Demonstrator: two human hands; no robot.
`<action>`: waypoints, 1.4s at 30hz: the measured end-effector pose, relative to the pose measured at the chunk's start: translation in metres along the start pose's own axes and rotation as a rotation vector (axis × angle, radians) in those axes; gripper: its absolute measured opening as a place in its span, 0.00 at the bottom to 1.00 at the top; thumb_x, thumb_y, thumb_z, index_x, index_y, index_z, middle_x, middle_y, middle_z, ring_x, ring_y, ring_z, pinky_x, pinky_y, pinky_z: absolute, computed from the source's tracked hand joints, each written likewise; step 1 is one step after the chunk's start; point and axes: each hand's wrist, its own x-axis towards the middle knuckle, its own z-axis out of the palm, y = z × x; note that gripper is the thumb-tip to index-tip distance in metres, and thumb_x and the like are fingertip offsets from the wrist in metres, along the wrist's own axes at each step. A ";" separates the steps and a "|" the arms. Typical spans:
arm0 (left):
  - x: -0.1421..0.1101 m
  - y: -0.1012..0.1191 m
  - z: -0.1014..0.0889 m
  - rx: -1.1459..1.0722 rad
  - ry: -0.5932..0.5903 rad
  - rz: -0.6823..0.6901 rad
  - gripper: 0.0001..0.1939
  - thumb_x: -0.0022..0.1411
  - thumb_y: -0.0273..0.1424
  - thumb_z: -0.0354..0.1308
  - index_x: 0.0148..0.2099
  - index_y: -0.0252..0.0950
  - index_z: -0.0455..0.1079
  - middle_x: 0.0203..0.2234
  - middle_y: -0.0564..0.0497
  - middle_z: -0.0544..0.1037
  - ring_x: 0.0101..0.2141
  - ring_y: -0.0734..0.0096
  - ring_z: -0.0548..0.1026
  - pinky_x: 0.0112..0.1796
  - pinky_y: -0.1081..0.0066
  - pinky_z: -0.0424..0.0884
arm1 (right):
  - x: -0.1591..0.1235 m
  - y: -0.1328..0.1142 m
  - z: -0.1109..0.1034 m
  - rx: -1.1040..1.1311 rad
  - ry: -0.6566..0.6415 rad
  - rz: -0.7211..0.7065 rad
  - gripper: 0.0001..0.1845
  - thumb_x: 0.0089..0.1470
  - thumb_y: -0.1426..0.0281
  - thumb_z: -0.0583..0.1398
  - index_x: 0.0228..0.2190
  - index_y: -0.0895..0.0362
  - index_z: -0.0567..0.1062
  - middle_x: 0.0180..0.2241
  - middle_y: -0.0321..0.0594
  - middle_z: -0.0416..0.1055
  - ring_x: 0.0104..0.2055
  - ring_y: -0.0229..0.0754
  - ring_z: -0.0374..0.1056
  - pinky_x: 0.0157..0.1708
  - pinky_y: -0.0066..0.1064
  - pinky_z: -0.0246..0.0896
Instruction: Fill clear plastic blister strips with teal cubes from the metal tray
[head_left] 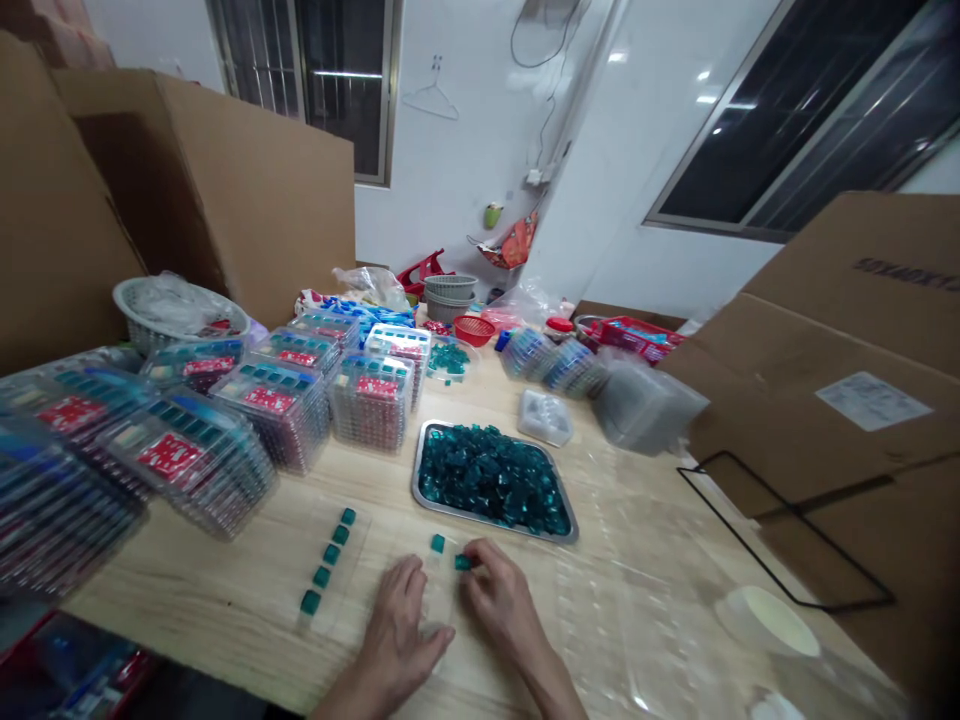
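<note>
Pale wooden table (187, 620) fills the near view; at its edge, the right hand (502, 600) pinches a teal cube (463, 562) between its fingertips, while the left hand (401, 625) lies spread just beside it. Just ahead sits a lone cube (437, 543). To the left, a row of cubes (328, 560) lines a clear sheet (354, 560), evenly spaced as if seated in pockets. Farther off, a heaped metal tray (487, 525) sits within easy reach.
</note>
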 end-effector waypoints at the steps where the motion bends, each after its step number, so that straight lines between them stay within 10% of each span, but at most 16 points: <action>1: -0.001 -0.001 0.000 0.007 0.036 0.017 0.25 0.47 0.32 0.62 0.48 0.30 0.63 0.47 0.34 0.71 0.49 0.50 0.70 0.46 0.52 0.72 | 0.000 -0.007 0.004 -0.014 -0.036 -0.004 0.13 0.43 0.81 0.51 0.30 0.56 0.70 0.30 0.39 0.71 0.34 0.43 0.68 0.35 0.30 0.60; 24: 0.003 0.005 -0.007 -0.029 -0.098 -0.082 0.20 0.50 0.29 0.57 0.47 0.31 0.67 0.48 0.37 0.72 0.51 0.50 0.69 0.50 0.50 0.69 | 0.003 -0.024 0.011 0.138 -0.081 -0.118 0.12 0.54 0.78 0.52 0.32 0.55 0.74 0.31 0.41 0.70 0.34 0.42 0.69 0.34 0.29 0.64; 42: -0.005 -0.001 0.003 0.048 0.081 0.044 0.23 0.53 0.28 0.53 0.53 0.32 0.61 0.48 0.36 0.71 0.49 0.52 0.70 0.46 0.52 0.72 | 0.011 -0.021 0.018 0.093 -0.034 -0.177 0.14 0.57 0.76 0.52 0.27 0.56 0.75 0.29 0.39 0.68 0.30 0.39 0.67 0.31 0.27 0.63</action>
